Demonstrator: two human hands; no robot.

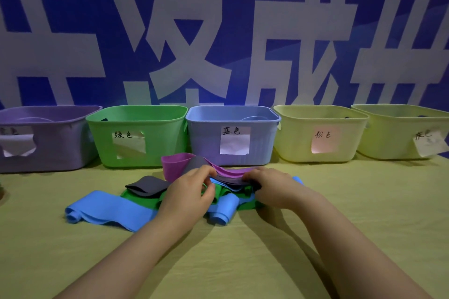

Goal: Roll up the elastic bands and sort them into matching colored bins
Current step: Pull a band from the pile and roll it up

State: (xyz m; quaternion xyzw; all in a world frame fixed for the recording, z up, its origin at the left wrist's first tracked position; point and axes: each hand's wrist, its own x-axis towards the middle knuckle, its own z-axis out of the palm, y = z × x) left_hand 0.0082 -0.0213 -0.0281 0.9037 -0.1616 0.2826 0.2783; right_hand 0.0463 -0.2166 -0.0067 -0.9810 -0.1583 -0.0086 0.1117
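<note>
A heap of elastic bands lies on the yellow-green cloth in front of the bins. A purple band (177, 164) loops up at the back, a grey band (145, 185) is folded at the left, a green band (143, 198) lies underneath, and a long blue band (107, 209) stretches to the left. My left hand (187, 194) and my right hand (269, 185) both rest on the heap, with fingers pinching the grey and purple layers in the middle. Which band each hand holds is hard to tell.
Several bins stand in a row behind the heap: purple (48, 114), green (136, 110), blue (233, 110), and two pale yellow ones (320, 110) (401, 109), each with a paper label. A blue banner with white characters hangs behind them.
</note>
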